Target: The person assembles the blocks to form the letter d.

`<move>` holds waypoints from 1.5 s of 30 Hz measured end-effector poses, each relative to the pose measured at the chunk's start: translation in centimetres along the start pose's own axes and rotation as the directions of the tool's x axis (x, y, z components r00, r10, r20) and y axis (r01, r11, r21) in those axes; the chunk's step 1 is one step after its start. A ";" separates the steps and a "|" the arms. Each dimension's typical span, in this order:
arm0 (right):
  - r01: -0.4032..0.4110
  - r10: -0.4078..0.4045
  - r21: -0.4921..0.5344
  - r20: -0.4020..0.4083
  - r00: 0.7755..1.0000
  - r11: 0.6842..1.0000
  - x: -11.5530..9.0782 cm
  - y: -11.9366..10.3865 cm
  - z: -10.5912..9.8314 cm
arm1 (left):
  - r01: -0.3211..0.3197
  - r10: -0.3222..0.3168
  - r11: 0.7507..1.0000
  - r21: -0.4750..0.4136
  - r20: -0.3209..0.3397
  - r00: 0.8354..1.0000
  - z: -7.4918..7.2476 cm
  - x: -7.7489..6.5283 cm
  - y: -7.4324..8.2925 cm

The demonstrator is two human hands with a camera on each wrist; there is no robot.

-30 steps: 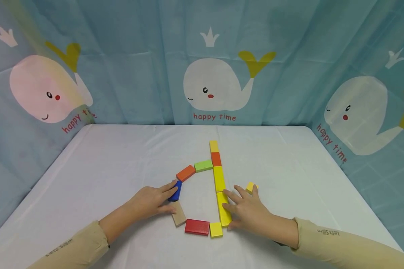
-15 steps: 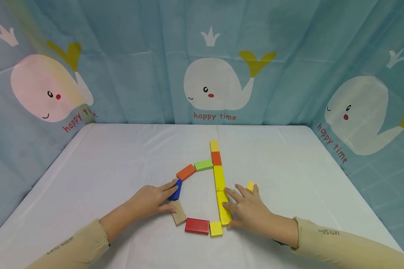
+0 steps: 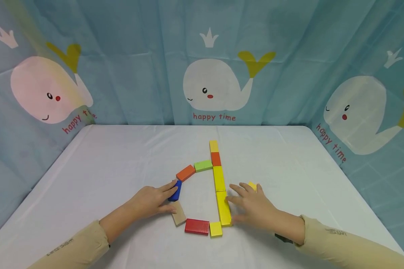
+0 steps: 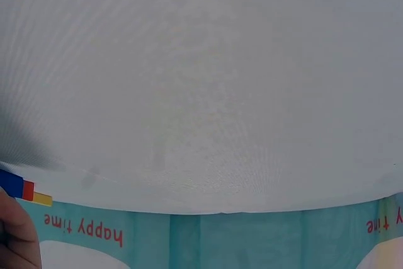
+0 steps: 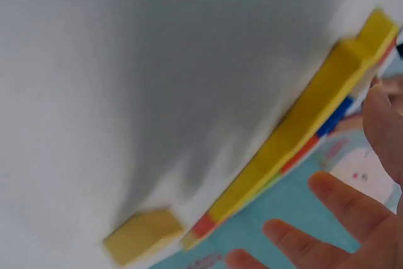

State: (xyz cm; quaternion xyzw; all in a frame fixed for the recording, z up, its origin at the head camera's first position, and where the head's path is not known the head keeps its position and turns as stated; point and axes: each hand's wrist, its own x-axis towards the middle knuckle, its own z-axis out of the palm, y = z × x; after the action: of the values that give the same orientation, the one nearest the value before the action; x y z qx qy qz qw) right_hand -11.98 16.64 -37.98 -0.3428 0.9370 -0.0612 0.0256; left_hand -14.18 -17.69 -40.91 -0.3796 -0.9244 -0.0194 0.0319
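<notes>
Wooden blocks form a curved outline joined to a straight column on the white table. My left hand (image 3: pixel 147 201) rests its fingertips on the blue block (image 3: pixel 178 193), its thumb at the plain wood block (image 3: pixel 179 217). My right hand (image 3: pixel 256 209), fingers spread, hovers beside the lower long yellow block (image 3: pixel 223 211), holding nothing. Above that lie another long yellow block (image 3: pixel 219 178), an orange-red block (image 3: pixel 216 159) and a pale yellow block (image 3: pixel 213 146). A loose yellow block (image 5: pixel 141 237) lies right of the column, partly hidden behind the right hand's fingers in the head view.
An orange block (image 3: pixel 186 173) and a green block (image 3: pixel 203 166) make the upper curve. Along the bottom sit a red block (image 3: pixel 196 226) and a small yellow block (image 3: pixel 216 229). A blue whale-print curtain (image 3: pixel 131 74) surrounds the table's far and side edges.
My right hand has lifted off the lower long yellow block and shifted slightly right, covering more of the loose yellow block. The left hand and the blocks stay put.
</notes>
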 end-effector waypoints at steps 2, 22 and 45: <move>-0.017 0.017 0.053 -0.003 1.000 0.998 0.0 1.1 -0.6 | 0.001 -0.001 1.000 0.004 0.002 1.000 0.0 0.0 0.0; 0.094 -0.105 0.128 0.081 0.991 0.987 0.3 10.4 -0.3 | 0.000 0.000 1.000 0.002 0.015 1.000 -0.2 0.0 -0.2; -0.222 0.171 0.337 0.174 0.970 0.915 -2.9 2.2 0.3 | 0.007 -0.007 1.000 -0.001 0.015 1.000 -0.1 0.0 0.0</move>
State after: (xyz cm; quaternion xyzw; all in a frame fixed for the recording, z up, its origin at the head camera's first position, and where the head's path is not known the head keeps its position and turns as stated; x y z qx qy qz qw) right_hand -11.08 20.15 -38.54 -0.2401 0.9362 -0.2017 0.1588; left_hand -14.18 -17.63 -40.80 -0.3764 -0.9259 -0.0173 0.0247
